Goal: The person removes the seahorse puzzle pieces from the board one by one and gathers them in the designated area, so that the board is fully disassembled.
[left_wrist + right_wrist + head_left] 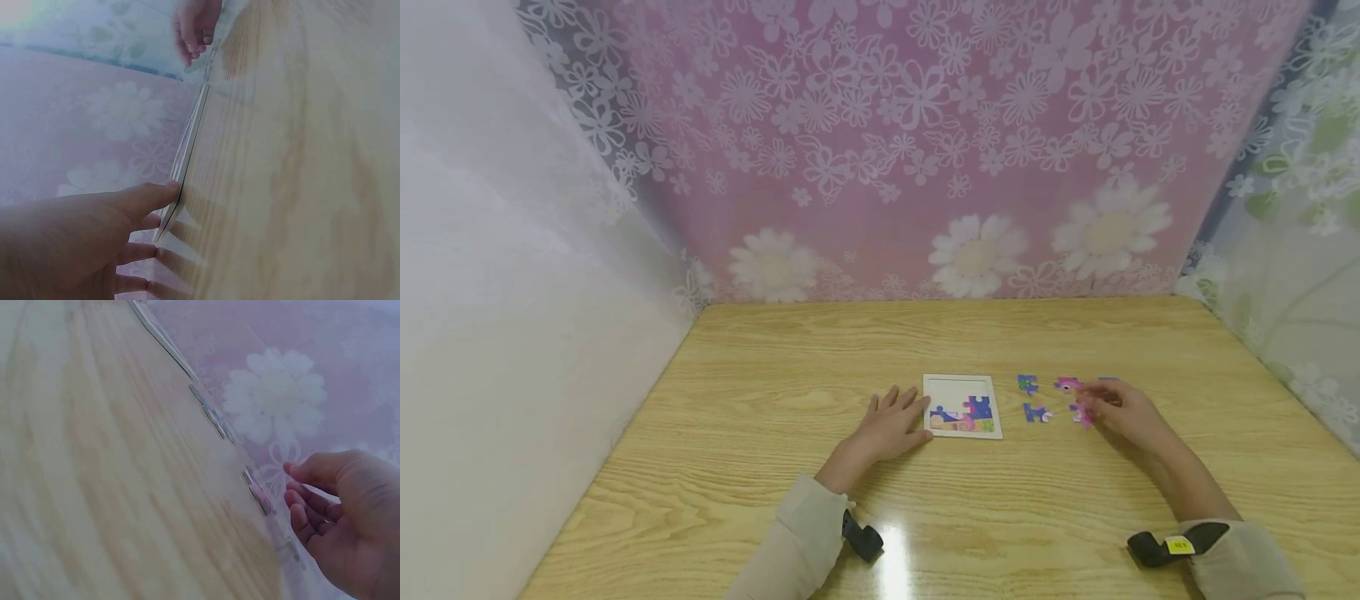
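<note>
A white square puzzle tray (951, 392) lies flat on the table, its lower part filled with joined blue, pink and green pieces. My left hand (887, 427) rests at the tray's left edge, fingers spread; in the left wrist view its thumb (156, 195) touches the rim. Right of the tray, my right hand (1126, 414) hovers over loose jigsaw pieces, nearest a pink one (1082, 415). In the right wrist view the right hand (353, 519) has loosely bent fingers, with nothing visible between thumb and forefinger. It partly covers a blue piece (1108, 381).
More loose pieces lie between tray and right hand: a blue-green one (1027, 383), a blue one (1036, 413) and a pink one with an eye (1067, 384). The wooden table (775, 375) meets a pink floral curtain (865, 167) at the back.
</note>
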`<state>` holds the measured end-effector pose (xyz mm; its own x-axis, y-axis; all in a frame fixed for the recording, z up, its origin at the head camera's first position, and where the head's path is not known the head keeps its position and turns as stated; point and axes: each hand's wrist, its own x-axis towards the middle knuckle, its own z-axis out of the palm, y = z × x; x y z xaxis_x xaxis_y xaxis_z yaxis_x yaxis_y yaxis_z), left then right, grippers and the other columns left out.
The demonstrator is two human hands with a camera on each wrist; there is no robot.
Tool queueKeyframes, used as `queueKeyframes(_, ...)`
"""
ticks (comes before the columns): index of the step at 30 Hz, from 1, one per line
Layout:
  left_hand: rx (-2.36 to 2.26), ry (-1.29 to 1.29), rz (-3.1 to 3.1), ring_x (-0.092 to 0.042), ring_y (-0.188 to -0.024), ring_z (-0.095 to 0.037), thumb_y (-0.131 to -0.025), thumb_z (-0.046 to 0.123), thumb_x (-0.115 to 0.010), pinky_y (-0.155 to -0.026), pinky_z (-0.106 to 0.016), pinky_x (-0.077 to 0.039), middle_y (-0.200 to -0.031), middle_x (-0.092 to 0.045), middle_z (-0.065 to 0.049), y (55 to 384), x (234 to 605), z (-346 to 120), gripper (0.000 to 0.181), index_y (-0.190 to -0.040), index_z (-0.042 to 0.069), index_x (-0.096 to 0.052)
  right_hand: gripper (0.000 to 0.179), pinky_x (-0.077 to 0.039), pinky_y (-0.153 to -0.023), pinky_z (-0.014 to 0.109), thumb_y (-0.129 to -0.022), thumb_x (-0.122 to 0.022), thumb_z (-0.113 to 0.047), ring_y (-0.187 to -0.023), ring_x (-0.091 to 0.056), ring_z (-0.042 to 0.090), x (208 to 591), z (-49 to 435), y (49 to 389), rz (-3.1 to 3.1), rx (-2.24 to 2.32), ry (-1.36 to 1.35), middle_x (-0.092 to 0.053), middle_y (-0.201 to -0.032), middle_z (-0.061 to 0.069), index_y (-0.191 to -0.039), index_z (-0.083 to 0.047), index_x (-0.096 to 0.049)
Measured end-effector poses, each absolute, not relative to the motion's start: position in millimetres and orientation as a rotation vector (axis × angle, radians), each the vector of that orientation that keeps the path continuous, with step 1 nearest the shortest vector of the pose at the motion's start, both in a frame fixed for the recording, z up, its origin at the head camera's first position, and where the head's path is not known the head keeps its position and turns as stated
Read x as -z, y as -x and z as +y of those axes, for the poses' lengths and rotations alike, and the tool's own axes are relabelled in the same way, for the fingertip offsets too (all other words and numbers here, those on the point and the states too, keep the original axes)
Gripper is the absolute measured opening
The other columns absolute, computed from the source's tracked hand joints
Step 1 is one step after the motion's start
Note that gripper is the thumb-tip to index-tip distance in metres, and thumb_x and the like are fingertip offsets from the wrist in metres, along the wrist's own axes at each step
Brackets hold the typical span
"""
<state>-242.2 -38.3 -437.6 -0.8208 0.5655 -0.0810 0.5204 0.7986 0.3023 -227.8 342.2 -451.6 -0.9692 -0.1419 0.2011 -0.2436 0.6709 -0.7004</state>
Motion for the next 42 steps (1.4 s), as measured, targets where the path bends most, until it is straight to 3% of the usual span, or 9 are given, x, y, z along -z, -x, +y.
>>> queueKeyframes(4, -0.413, -0.855, 2.815, -0.013, -0.135, -0.034, -0.094, 0.042, -0.048, -0.104, -0.055, -0.011, -0.149, -0.023, -0.009, 240.6, 435.9, -38.2, 0.058, -0.144, 0.016, -0.033, 0.027, -0.047, -0.072, 0.033, -0.094, -0.053, -0.009, -0.091, -0.055, 0.032, 441.3, 332.5, 226.6, -2.738, -1.176, -0.357, -0.058, -0.103, 0.022, -0.115, 0.007, -0.056)
queueKeyframes(11, -0.423, -0.861, 2.817, -0.013, -0.135, -0.034, -0.094, 0.042, -0.049, -0.104, -0.055, -0.011, -0.149, -0.023, -0.009, 240.8, 436.9, -38.2, 0.059, -0.144, 0.016, -0.034, 0.026, -0.050, -0.068, 0.026, -0.094, -0.053, -0.008, -0.088, -0.056, 0.019, 427.7, 302.5, 228.6, -2.687, -1.278, -0.553, -0.057, -0.108, 0.024, -0.114, 0.006, -0.057)
queueKeyframes(20, -0.423, -0.848, 2.814, -0.012, -0.136, -0.033, -0.093, 0.044, -0.048, -0.105, -0.054, -0.010, -0.149, -0.022, -0.008, 243.7, 441.3, -38.4, 0.060, -0.144, 0.017, -0.032, 0.025, -0.048, -0.075, 0.028, -0.093, -0.055, -0.011, -0.092, -0.055, 0.026, 423.5, 262.6, 245.4, -2.723, -1.316, -0.658, -0.056, -0.108, 0.018, -0.114, 0.002, -0.059)
queueKeyframes(42, -0.399, -0.848, 2.831, -0.013, -0.136, -0.032, -0.093, 0.044, -0.048, -0.105, -0.055, -0.011, -0.149, -0.022, -0.007, 245.5, 443.3, -39.2, 0.059, -0.144, 0.018, -0.032, 0.018, -0.045, -0.078, 0.042, -0.090, -0.057, -0.004, -0.091, -0.054, 0.027, 450.2, 222.2, 265.1, -2.824, -1.381, -0.674, -0.057, -0.103, 0.012, -0.106, 0.000, -0.063)
